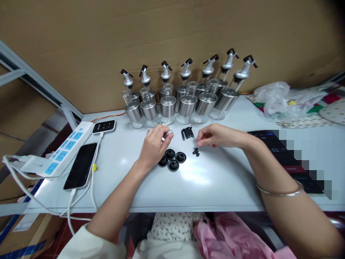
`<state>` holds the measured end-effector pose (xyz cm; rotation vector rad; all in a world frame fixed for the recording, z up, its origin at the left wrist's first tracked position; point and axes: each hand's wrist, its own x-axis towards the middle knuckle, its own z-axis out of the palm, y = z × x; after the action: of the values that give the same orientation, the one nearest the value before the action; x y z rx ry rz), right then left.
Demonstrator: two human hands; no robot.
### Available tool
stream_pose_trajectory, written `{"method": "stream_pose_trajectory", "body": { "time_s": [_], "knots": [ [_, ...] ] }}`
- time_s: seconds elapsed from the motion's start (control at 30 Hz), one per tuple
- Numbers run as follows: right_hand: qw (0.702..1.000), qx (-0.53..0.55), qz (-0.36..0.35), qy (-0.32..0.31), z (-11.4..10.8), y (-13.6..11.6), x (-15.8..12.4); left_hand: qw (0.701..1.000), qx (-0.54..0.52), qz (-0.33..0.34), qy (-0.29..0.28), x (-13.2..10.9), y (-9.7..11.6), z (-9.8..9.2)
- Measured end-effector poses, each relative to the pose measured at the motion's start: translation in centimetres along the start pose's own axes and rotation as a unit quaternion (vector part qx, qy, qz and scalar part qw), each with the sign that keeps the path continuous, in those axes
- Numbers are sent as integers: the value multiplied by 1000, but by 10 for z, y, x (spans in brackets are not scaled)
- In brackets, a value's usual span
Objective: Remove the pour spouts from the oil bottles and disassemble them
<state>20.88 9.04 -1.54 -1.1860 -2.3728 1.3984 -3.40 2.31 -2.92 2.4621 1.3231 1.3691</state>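
Observation:
My left hand (pixel 154 145) is closed around a small silver metal cap (pixel 168 133), held just above the white table (pixel 205 180). Right below it lie several black round rubber stoppers (pixel 172 160). My right hand (pixel 215 136) hovers to the right with thumb and fingers pinched together; whether anything is in the pinch is too small to see. Under its fingertips lies a small heap of tiny black parts (pixel 196 152). A short row of black pegs (pixel 187 133) lies between my hands. Behind them stands a row of glass bottles with steel sleeves and pourer spouts (pixel 185 97).
A white and blue power strip (pixel 63 149), a black phone (pixel 81 165) on a cable and a small black device (pixel 104 126) lie at the left. A dark tablet (pixel 280 151) lies at the right, with crumpled plastic bags (pixel 280 99) behind it. Cardboard forms the back wall.

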Motion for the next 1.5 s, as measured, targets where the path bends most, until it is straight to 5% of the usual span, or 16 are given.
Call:
{"method": "stream_pose_trajectory", "body": {
  "time_s": [0.13,0.33,0.9,1.5],
  "knots": [
    [997,66,22,-25,0,1,-1,1000,-3,5,-5,1,3,0],
    [998,-57,10,9,-1,-2,-1,1000,5,15,-12,0,3,2],
    [992,-112,54,3,4,-9,0,1000,15,20,-12,0,2,3],
    [990,-109,40,-75,9,-10,-1,999,24,18,-27,-1,4,5]
  ]
}}
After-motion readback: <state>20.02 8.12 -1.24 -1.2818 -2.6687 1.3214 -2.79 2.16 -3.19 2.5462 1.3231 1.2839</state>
